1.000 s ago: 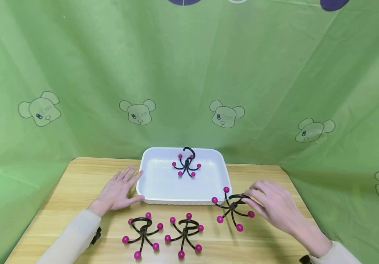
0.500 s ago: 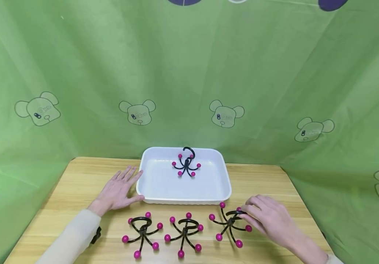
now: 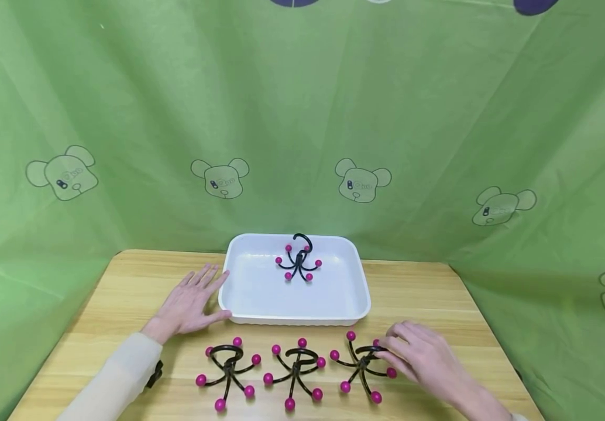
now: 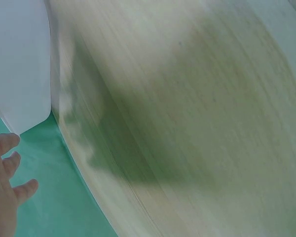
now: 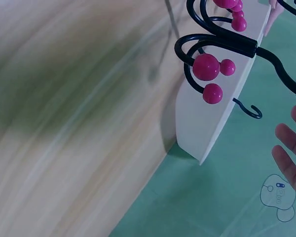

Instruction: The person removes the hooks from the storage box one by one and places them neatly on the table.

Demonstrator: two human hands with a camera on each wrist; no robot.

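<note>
My right hand [image 3: 422,361] pinches the curved top of a black multi-arm hanging hook [image 3: 363,363] with pink ball tips, at the right of a row. In the right wrist view the same hanging hook [image 5: 246,45] shows its arms and balls close up, while the fingers [image 5: 292,139] are partly cut off by the edge. Two like hooks stand on the table, one in the middle [image 3: 295,369] and one at the left [image 3: 228,369]. Fingers spread, my left hand [image 3: 189,304] lies at the left side of a white tray [image 3: 297,321], its thumb and forefinger at the rim.
Another hanging hook [image 3: 299,260] of this kind stands inside the tray, towards its back. The wooden table [image 3: 413,286] ends at a green curtain [image 3: 302,117] behind and at both sides. Light wood shows right of the tray.
My right hand has brought its hanging hook towards the near side and slightly left, from beside the tray's front right corner into line with the other two. My left hand stays put.
</note>
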